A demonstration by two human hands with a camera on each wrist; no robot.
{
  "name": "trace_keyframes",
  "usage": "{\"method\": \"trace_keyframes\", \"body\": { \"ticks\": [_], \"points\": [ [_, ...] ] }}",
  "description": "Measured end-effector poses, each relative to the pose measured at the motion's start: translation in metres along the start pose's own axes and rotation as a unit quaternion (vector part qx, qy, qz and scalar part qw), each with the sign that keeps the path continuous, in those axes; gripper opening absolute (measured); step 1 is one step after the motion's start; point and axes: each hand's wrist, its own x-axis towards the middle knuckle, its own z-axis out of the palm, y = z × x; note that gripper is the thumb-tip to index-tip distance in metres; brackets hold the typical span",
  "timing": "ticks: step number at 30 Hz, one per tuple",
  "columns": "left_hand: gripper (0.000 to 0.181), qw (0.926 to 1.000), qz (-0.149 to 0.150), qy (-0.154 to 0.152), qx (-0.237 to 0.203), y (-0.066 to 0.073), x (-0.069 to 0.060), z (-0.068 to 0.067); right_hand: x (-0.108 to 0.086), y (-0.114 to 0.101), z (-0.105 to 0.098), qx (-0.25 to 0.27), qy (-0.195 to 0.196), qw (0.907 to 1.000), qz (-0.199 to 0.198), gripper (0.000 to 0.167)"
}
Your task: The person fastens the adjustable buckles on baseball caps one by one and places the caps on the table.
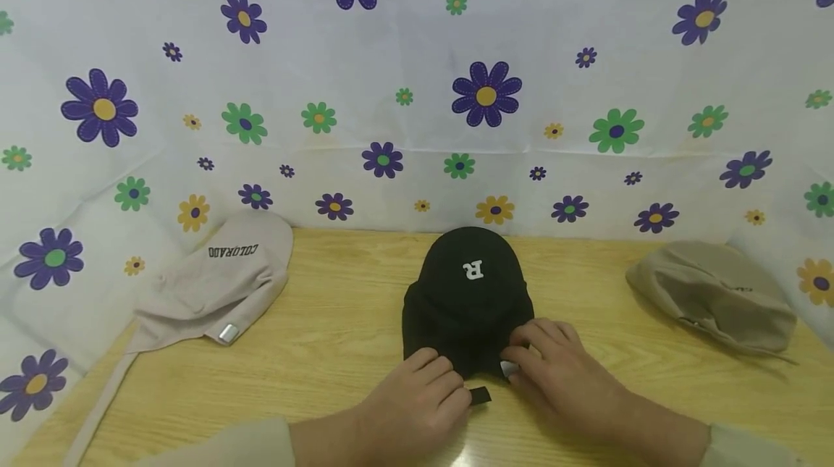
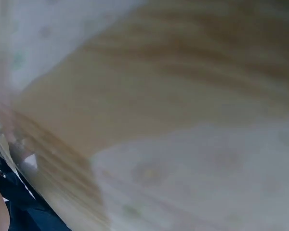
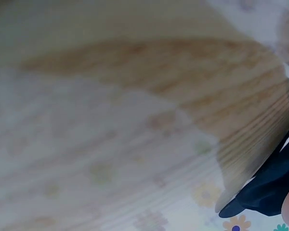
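Note:
A black cap (image 1: 465, 308) with a white letter R lies in the middle of the table, its crown toward the back. My left hand (image 1: 417, 402) is at its near left edge, fingers curled round a black strap (image 1: 480, 396) whose end sticks out beside them. At the near right edge my right hand (image 1: 567, 376) pinches the cap beside a small silvery buckle (image 1: 510, 368). Dark cap cloth shows at the lower left in the left wrist view (image 2: 26, 207) and at the lower right in the right wrist view (image 3: 265, 195).
A pale pink cap (image 1: 221, 275) marked COLORADO lies at the left, with a metal buckle and a long strap trailing to the front. A khaki cap (image 1: 723, 297) lies at the right. Behind the wooden table (image 1: 352, 293) hangs a white cloth with flowers.

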Motion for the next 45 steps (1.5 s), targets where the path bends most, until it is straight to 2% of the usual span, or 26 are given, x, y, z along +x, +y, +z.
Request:
{"method": "trace_keyframes", "body": {
  "ticks": [3, 7, 10, 12, 13, 15, 18, 20, 22, 27, 32, 35, 40, 45],
  "points": [
    [0.012, 0.9988, -0.034, 0.001, -0.036, -0.005, 0.002, -0.001, 0.002, 0.0, 0.0, -0.001, -0.004, 0.9997, 0.023, 0.02],
    [0.007, 0.9935, -0.075, 0.027, -0.081, -0.014, 0.005, 0.0, 0.004, 0.0, 0.002, 0.008, 0.003, 0.999, 0.043, 0.019],
    [0.008, 0.9939, -0.072, 0.038, -0.074, -0.021, 0.007, 0.002, 0.006, -0.001, 0.005, 0.022, 0.015, 0.9982, 0.053, 0.019],
    [0.01, 0.995, -0.079, 0.024, -0.056, -0.022, 0.007, 0.005, 0.008, -0.003, 0.008, 0.028, 0.02, 0.9977, 0.059, 0.018],
    [0.011, 0.995, -0.089, 0.008, -0.043, -0.022, 0.007, 0.006, 0.009, -0.006, 0.009, 0.03, 0.019, 0.9974, 0.063, 0.017],
    [0.013, 0.992, -0.119, -0.043, -0.009, -0.018, 0.005, 0.006, 0.008, -0.012, 0.01, 0.03, 0.007, 0.9967, 0.076, 0.017],
    [0.012, 0.9781, -0.159, -0.13, 0.033, -0.009, -0.001, 0.006, 0.004, -0.023, 0.01, 0.024, -0.026, 0.9949, 0.095, 0.017],
    [0.01, 0.9707, -0.167, -0.167, 0.041, -0.004, -0.004, 0.005, 0.002, -0.028, 0.009, 0.017, -0.047, 0.9931, 0.106, 0.018],
    [0.008, 0.9711, -0.163, -0.17, 0.04, -0.001, -0.005, 0.004, 0.002, -0.03, 0.008, 0.004, -0.059, 0.9922, 0.11, 0.018],
    [0.007, 0.9857, -0.125, -0.11, 0.028, -0.006, 0.0, 0.002, 0.011, -0.023, 0.005, -0.048, -0.06, 0.9931, 0.089, 0.016],
    [0.006, 0.9936, -0.076, -0.084, -0.009, -0.017, 0.01, 0.003, 0.02, -0.012, 0.004, -0.068, -0.055, 0.9931, 0.079, 0.012],
    [0.007, 0.9952, -0.05, -0.08, -0.026, -0.021, 0.013, 0.006, 0.021, -0.008, 0.003, -0.054, -0.053, 0.9933, 0.087, 0.012],
    [0.007, 0.9954, -0.028, -0.083, -0.038, -0.022, 0.012, 0.011, 0.019, -0.01, 0.004, -0.027, -0.055, 0.9936, 0.095, 0.013],
    [0.012, 0.9973, -0.006, -0.067, -0.029, -0.025, 0.014, 0.015, 0.021, -0.01, 0.006, -0.041, -0.042, 0.9948, 0.084, 0.016]
  ]
}}
